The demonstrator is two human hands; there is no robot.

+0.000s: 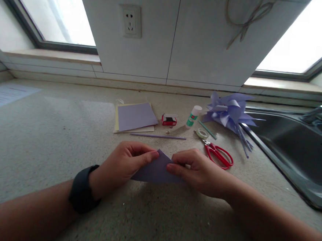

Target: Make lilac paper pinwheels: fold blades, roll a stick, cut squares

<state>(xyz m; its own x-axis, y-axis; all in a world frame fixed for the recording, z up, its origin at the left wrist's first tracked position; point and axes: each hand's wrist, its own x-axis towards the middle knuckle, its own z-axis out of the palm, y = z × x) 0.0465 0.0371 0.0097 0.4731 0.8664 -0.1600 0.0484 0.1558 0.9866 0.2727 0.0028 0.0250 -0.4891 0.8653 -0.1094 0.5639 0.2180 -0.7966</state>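
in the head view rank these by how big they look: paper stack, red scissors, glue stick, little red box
1. paper stack, clearly the largest
2. red scissors
3. glue stick and little red box look about alike, so they go unranked

All four lie at similar depth on the counter, so nearness matters little.

On the worktop (52, 135) the folded paper (157, 170) lies right before me, between my left grip (124, 165) and my right grip (194, 170), both touching it. Behind it lies a thin stick (157, 136), and behind that a paper stack (136, 117). Right of the stack sit a small box (169, 119), a glue bottle (193, 117) and what may be a tape roll (202, 133). The scissors (218, 154) lie just right of my right grip. The paper flower (229, 112) rests at the sink (291, 151) edge, far right.
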